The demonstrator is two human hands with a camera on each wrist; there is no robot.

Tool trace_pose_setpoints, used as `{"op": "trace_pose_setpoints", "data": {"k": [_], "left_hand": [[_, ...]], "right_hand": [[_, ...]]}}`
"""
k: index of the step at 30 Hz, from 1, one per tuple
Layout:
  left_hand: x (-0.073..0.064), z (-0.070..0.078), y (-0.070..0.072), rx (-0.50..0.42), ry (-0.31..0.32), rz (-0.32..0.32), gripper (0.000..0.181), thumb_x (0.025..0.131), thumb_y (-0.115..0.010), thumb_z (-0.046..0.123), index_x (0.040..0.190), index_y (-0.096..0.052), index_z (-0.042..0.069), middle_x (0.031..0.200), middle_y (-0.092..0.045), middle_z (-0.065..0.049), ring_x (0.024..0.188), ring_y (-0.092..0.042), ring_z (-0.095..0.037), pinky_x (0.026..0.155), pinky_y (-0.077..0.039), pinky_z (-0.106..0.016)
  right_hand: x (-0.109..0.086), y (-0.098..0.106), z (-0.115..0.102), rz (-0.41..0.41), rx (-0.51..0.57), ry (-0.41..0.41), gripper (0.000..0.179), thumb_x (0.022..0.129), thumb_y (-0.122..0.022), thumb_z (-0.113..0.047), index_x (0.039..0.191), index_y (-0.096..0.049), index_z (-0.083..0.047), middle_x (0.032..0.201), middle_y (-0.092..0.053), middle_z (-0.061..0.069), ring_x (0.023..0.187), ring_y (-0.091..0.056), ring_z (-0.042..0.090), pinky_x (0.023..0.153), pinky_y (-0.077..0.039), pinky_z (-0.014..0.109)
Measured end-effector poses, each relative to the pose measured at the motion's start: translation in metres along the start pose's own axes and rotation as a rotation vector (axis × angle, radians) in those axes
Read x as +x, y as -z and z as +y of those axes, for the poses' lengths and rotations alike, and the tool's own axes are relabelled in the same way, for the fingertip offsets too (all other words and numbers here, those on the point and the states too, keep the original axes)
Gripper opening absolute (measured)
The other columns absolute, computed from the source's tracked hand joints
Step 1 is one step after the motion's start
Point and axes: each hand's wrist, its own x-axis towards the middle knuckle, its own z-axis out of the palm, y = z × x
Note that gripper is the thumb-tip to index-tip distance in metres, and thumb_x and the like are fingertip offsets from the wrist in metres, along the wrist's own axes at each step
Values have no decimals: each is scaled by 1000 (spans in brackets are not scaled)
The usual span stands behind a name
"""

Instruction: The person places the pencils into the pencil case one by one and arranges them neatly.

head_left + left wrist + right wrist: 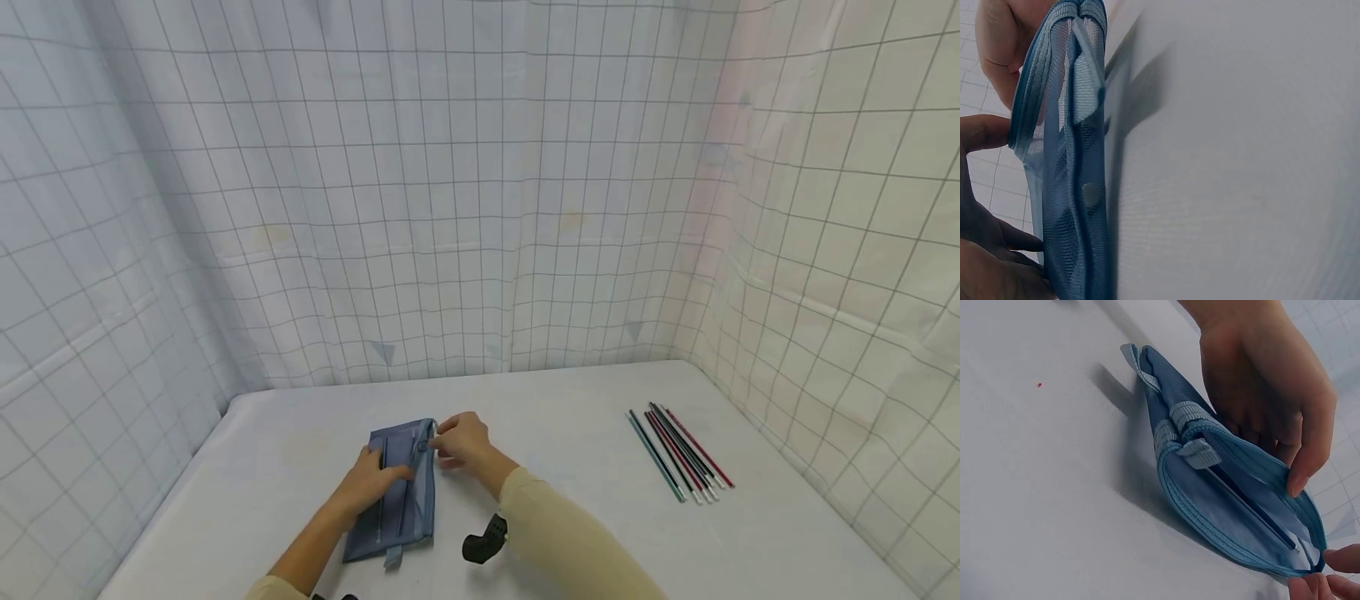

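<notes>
A blue zippered pencil pouch [375, 525] lies on the white table, its zipper undone along one long side. In the right wrist view the pouch's mouth gapes and a dark thin pencil [1254, 512] shows inside. My left hand [369, 483] grips the pouch's upper side; its thumb [1299, 478] bears on the zipper edge and its other fingers curl against the outer face. With the fingertips of my right hand [467, 442] I pinch the far end of the zipper opening. The left wrist view shows the pouch [1079, 206] edge-on, the right hand [1000, 50] behind it.
Several pencils [678, 454], dark, red and teal with white ends, lie side by side at the table's right. A white cloth with a grid pattern [450, 208] hangs around the table's back and sides. A black wrist device [486, 540] is by the right sleeve.
</notes>
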Motion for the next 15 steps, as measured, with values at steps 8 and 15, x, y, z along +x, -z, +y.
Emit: {"op": "trace_pose_setpoints", "data": {"k": [8,15], "left_hand": [[0,-1,-1,15,13,8,101,88,-69,40,151,-21,-22,160,-8,-43,144,-16,-64,113,-21,-73],[0,0,-2,21,16,18,101,89,-70,41,151,-21,-22,159,-9,-44,143,-16,-64,112,-22,-73]], "right_hand": [[0,16,-2,-48,-63,29,24,88,-79,-1,110,-72,3,87,-69,10,79,-72,22,62,-62,37],[-2,29,-4,-76,-86,29,30,86,-80,-1,114,-72,4,90,-72,9,81,-72,24,63,-62,38]]}}
